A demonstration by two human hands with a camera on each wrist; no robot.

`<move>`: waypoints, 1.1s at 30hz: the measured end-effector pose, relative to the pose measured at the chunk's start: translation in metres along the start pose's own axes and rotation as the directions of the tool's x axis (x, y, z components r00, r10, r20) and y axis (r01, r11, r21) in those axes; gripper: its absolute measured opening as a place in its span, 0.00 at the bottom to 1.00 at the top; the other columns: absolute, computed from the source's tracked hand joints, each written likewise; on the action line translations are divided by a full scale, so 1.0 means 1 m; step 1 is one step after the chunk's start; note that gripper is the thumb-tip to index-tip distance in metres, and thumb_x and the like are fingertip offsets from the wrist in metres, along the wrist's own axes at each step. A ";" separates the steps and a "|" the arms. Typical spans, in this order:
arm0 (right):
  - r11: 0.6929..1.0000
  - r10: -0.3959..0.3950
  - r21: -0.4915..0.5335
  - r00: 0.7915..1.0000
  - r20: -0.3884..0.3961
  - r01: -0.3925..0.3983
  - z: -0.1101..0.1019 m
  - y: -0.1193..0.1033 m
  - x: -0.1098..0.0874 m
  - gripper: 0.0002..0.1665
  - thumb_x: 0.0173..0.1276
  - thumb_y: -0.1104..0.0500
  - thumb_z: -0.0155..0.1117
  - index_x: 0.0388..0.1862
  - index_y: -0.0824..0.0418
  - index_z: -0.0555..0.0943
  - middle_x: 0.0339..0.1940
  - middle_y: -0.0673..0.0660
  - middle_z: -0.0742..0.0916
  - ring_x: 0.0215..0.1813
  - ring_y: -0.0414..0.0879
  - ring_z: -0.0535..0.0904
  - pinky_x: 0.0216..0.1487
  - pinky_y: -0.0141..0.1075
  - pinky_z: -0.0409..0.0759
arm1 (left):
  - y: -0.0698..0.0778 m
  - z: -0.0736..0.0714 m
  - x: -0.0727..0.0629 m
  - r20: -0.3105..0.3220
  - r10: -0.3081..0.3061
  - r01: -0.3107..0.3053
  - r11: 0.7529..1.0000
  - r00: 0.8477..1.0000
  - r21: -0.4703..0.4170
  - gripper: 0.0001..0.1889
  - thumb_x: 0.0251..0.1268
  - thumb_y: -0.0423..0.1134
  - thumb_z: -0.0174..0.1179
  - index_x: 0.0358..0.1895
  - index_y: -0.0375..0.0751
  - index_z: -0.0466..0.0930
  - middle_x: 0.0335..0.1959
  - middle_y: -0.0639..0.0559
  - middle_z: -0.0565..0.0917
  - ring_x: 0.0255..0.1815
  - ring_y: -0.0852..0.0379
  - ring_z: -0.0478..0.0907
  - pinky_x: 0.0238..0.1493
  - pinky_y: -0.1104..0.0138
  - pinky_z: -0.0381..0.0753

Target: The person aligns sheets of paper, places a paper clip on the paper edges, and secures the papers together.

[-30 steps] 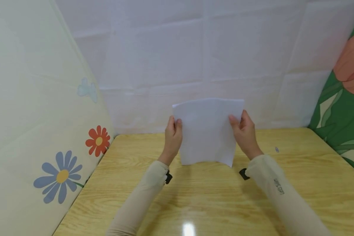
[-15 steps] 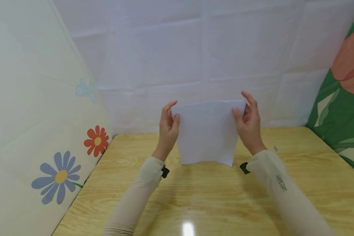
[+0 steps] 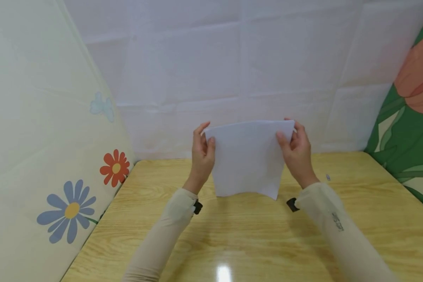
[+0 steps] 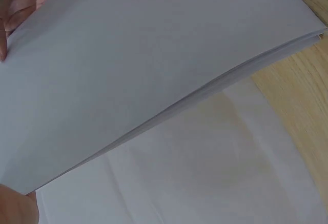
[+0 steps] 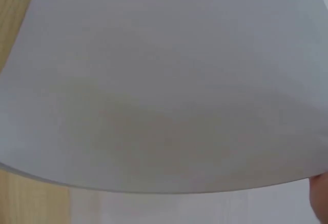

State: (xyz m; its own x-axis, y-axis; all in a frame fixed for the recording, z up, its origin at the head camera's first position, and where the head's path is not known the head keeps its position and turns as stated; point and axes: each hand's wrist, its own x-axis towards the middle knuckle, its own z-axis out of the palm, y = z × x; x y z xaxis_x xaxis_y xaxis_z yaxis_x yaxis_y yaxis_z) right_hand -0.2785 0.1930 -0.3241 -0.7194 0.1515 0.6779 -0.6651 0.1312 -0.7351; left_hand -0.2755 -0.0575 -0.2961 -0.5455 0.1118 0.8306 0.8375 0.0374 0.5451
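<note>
A stack of white paper sheets [image 3: 248, 160] stands upright over the table, its lower edge at the tabletop and slightly bowed. My left hand [image 3: 202, 156] grips its left side, thumb on the near face and fingers behind. On the opposite side my right hand [image 3: 297, 156] holds it the same way, the thumb in front and most fingers hidden behind the paper. In the left wrist view the paper [image 4: 143, 65] shows several layered edges, slightly parted. The right wrist view is mostly filled by the broad face of the paper [image 5: 164, 90].
The wood-grain table [image 3: 246, 243] reaches back to a creased white backdrop [image 3: 197, 70]. A small clip-like object [image 3: 328, 177] lies to the right of the paper. Flower-printed panels, a pale left one [image 3: 28, 137] and a green right one [image 3: 416, 145], flank the table.
Both hands loosened outward with index fingers raised, then the right index finger went back behind the paper's top edge. The paper's top edge sits slightly lower and its sides flare more.
</note>
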 end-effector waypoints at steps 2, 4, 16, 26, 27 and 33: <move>0.999 0.036 -0.037 0.999 0.016 -0.035 0.000 0.004 -0.004 0.24 0.73 0.57 0.56 0.63 0.65 0.67 0.49 0.53 0.81 0.48 0.40 0.79 0.45 0.27 0.78 | -0.002 0.000 -0.003 0.007 -0.037 0.037 0.999 0.999 -0.017 0.17 0.72 0.21 0.41 0.61 0.19 0.59 0.34 0.29 0.74 0.26 0.60 0.70 0.28 0.70 0.73; 0.996 0.063 -0.071 0.997 0.033 -0.060 -0.001 0.009 -0.010 0.23 0.73 0.56 0.56 0.60 0.68 0.69 0.48 0.51 0.82 0.47 0.39 0.80 0.44 0.28 0.79 | -0.005 0.000 -0.006 0.013 -0.070 0.070 0.997 0.997 -0.021 0.15 0.72 0.21 0.41 0.58 0.17 0.61 0.44 0.25 0.74 0.38 0.53 0.74 0.38 0.66 0.77; 0.998 0.062 -0.016 0.998 -0.006 -0.062 0.003 0.032 -0.027 0.18 0.73 0.64 0.55 0.57 0.73 0.73 0.42 0.41 0.85 0.42 0.37 0.82 0.40 0.27 0.79 | -0.018 0.004 -0.028 0.017 -0.080 0.078 0.989 0.997 0.124 0.09 0.72 0.21 0.41 0.49 0.17 0.67 0.42 0.27 0.75 0.42 0.40 0.75 0.45 0.53 0.76; 0.998 0.046 -0.041 0.998 -0.039 -0.048 0.003 0.027 -0.024 0.18 0.72 0.64 0.57 0.57 0.73 0.74 0.44 0.40 0.84 0.46 0.35 0.80 0.45 0.24 0.76 | -0.041 0.006 -0.026 -0.018 -0.037 0.040 0.978 0.999 0.202 0.07 0.71 0.21 0.43 0.45 0.20 0.69 0.35 0.31 0.75 0.36 0.42 0.73 0.38 0.56 0.76; 0.997 0.046 -0.055 0.998 -0.036 -0.048 0.002 0.026 -0.024 0.18 0.72 0.64 0.57 0.57 0.73 0.74 0.44 0.41 0.84 0.46 0.34 0.80 0.45 0.24 0.76 | -0.041 0.006 -0.025 -0.021 -0.026 0.030 0.977 0.999 0.211 0.07 0.71 0.22 0.44 0.45 0.21 0.70 0.34 0.32 0.75 0.35 0.43 0.73 0.37 0.56 0.76; 0.982 0.109 -0.156 0.994 0.009 -0.106 -0.001 0.017 -0.019 0.20 0.72 0.59 0.58 0.56 0.72 0.76 0.44 0.57 0.85 0.42 0.33 0.79 0.39 0.24 0.77 | -0.036 0.004 -0.019 -0.060 -0.027 0.042 0.960 0.998 0.277 0.04 0.70 0.23 0.47 0.37 0.24 0.71 0.25 0.38 0.70 0.28 0.50 0.68 0.31 0.61 0.72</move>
State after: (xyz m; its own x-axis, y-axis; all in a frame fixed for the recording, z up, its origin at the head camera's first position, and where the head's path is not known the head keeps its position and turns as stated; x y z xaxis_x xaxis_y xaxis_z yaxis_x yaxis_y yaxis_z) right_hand -0.2759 0.1934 -0.3490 -0.7892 0.1558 0.5940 -0.5458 0.2656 -0.7947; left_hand -0.2953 -0.0569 -0.3323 -0.5685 0.0507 0.8211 0.7892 0.3157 0.5268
